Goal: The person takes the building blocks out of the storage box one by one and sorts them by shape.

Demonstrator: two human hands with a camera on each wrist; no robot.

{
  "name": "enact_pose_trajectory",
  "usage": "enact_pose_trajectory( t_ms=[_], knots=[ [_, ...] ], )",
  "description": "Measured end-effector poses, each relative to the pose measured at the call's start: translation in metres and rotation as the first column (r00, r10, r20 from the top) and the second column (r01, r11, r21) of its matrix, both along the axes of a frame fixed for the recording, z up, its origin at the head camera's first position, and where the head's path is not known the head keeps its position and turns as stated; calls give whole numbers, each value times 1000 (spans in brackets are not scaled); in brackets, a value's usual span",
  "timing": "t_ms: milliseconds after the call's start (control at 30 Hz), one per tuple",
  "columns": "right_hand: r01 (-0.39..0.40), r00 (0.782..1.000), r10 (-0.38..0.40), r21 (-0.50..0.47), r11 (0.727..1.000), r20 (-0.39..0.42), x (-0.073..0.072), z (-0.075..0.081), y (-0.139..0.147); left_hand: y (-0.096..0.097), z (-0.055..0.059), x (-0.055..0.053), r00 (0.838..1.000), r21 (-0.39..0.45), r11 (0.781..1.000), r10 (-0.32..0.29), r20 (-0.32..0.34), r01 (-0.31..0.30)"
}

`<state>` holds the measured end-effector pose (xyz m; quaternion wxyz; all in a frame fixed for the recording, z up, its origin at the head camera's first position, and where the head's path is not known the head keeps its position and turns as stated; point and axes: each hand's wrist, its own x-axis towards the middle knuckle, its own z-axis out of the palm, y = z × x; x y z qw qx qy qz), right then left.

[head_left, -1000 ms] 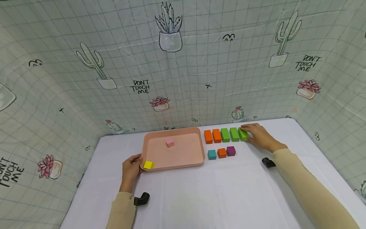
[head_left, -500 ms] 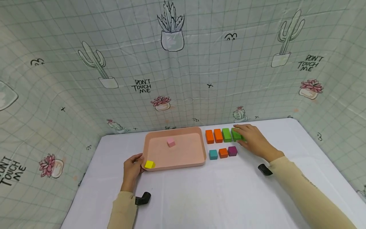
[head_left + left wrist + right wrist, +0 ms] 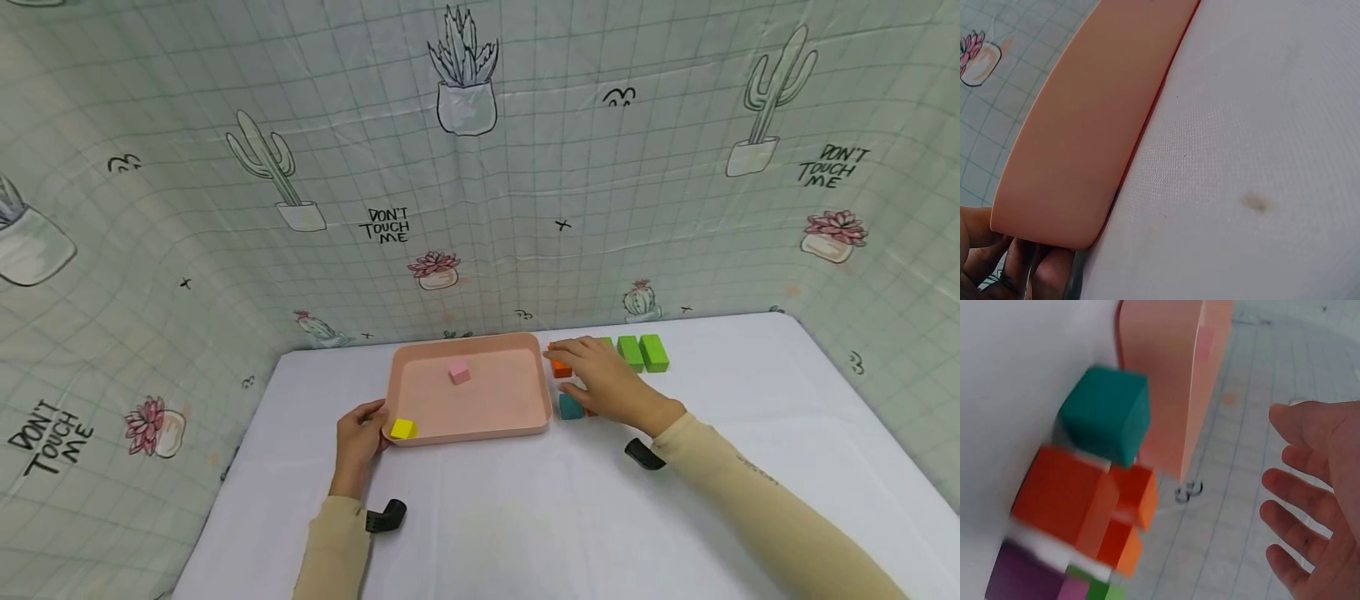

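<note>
In the head view my left hand (image 3: pixel 358 442) holds the near-left corner of a pink tray (image 3: pixel 491 408). In the left wrist view its fingers (image 3: pixel 1054 272) press against the tray's end wall (image 3: pixel 1079 137). A pink cube (image 3: pixel 459 372) and a yellow cube (image 3: pixel 403 429) lie in the tray. Fingers spread and holding nothing, my right hand (image 3: pixel 611 383) hovers over blocks just right of the tray. Below it are a teal cube (image 3: pixel 1107 415), an orange cube (image 3: pixel 1060 497) and a purple cube (image 3: pixel 1025 572). Orange blocks (image 3: pixel 562 368) are partly covered by this hand.
Green blocks (image 3: pixel 655 353) stand in a row at the table's back right, the leftmost partly hidden. A printed cloth (image 3: pixel 517 167) rises behind the white table (image 3: pixel 510 517). Black wrist cameras (image 3: pixel 387 517) stick out from both sleeves.
My right hand has let go of the rightmost green block, now straighter in its row, and has moved left over the orange blocks and teal cube. My left hand stays at the tray.
</note>
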<state>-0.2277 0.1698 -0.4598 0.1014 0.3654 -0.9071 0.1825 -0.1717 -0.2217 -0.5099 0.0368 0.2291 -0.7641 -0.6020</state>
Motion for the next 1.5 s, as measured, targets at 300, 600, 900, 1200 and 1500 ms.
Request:
enact_pose_trajectory(
  t_ms=[300,600,900,1200,1500],
  knots=[
    [-93,995,94,14,996,-15,-2,-10,-44,2,2,1,1000,-5,1000,7,-2,-7],
    [-113,993,116,70,991,-31,-10,0,-80,0,1,0,1000,-8,1000,15,3,-15],
    [-84,995,77,145,986,56,-29,17,-112,0,1,1,1000,24,1000,18,-13,-18],
    [-112,991,94,211,971,92,-49,16,-132,0,0,0,1000,20,1000,22,-14,-21],
    [-176,979,148,224,959,139,-63,8,-141,1,0,0,1000,12,1000,19,-18,-19]
  ],
)
